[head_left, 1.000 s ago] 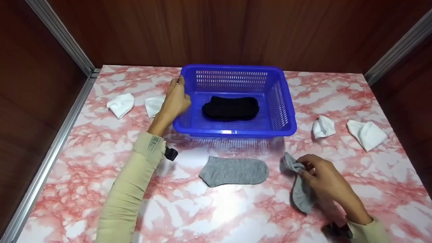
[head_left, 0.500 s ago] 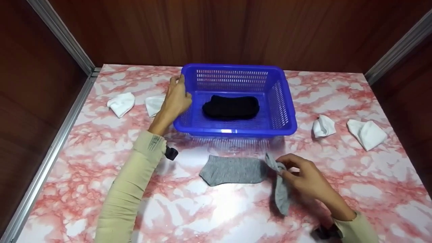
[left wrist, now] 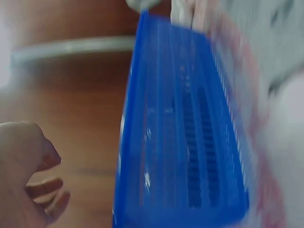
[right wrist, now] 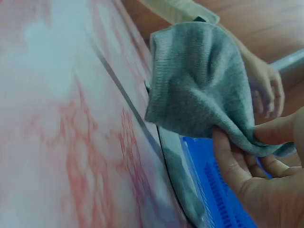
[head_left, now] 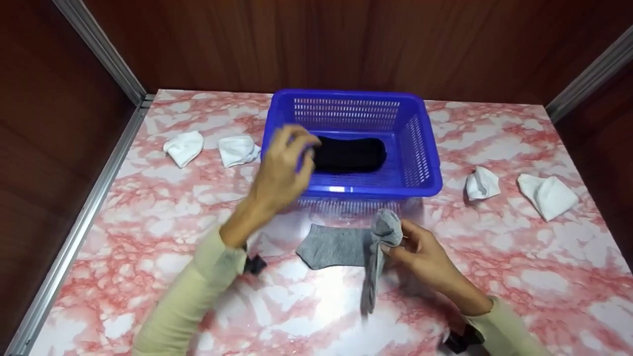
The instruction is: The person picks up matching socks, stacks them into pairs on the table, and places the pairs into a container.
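Note:
My right hand pinches a grey ankle sock between thumb and fingers, and the sock hangs down over the toe end of a second grey sock that lies flat on the table. My left hand, blurred, is in the air over the left front part of a blue plastic basket, fingers loosely bent and holding nothing. In the left wrist view that hand is apart from the basket's wall. Black folded socks lie on the basket floor, partly behind my left fingers.
Two white bundled cloth pieces lie left of the basket, the outer one and the inner one. Two more white pieces, a small one and a larger one, lie on the right. Brown panels enclose the marbled table.
My left hand has let go of the basket's left rim and moved right and toward me. My right hand has carried the grey sock left, over the flat sock.

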`<state>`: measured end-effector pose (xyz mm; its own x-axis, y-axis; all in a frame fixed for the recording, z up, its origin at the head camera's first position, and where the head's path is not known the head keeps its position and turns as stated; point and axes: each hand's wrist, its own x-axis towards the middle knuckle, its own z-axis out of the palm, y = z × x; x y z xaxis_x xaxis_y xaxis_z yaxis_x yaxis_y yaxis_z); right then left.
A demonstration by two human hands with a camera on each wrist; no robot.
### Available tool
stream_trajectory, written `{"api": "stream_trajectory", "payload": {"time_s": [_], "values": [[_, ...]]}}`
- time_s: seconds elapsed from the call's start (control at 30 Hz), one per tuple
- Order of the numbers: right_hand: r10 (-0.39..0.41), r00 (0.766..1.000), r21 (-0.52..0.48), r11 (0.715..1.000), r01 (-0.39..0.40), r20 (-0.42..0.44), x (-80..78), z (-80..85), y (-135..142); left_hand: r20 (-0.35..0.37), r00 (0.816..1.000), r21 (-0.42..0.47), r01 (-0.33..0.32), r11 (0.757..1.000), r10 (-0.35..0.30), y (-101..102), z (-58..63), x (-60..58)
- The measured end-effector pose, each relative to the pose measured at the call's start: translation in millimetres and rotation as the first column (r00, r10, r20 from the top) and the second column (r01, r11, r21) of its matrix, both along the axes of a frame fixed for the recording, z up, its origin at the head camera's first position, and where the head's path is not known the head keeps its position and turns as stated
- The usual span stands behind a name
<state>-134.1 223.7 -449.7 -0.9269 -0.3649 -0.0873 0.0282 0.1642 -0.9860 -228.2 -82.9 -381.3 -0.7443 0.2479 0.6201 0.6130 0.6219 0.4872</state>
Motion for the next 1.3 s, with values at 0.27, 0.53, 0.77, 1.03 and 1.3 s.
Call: {"api": "stream_trajectory", "payload": {"time_s": [0.27,0.53,0.77,1.03,1.3], "values": [[-0.059,0.998,-0.209,0.976,0.059,0.008,5.0,1.8,-11.0,0.460,0.807,-0.045,0.437,0.898,-0.370,34.4,-33.9,56.9],[-0.102,0.995,-0.284,0.953,0.103,0.019,5.7,2.3,-12.2,0.784,0.393,0.278,0.469,0.838,-0.480,50.3,-77.4,70.5],[-0.001,0.997,-0.221,0.975,0.018,0.077,-5.5,2.0,2.5,0.789,0.377,0.320,0.422,0.848,-0.485,40.0,-83.3,60.4],[-0.194,0.968,-0.013,0.980,0.198,0.157,-16.8,4.9,7.2,0.804,0.426,0.328,0.264,0.907,-0.415,23.8,-71.1,48.0],[-0.214,0.971,0.218,0.958,0.186,0.109,-21.8,1.1,11.0,0.809,0.319,0.463,0.171,0.870,-0.493,9.0,-67.7,41.4]]}}
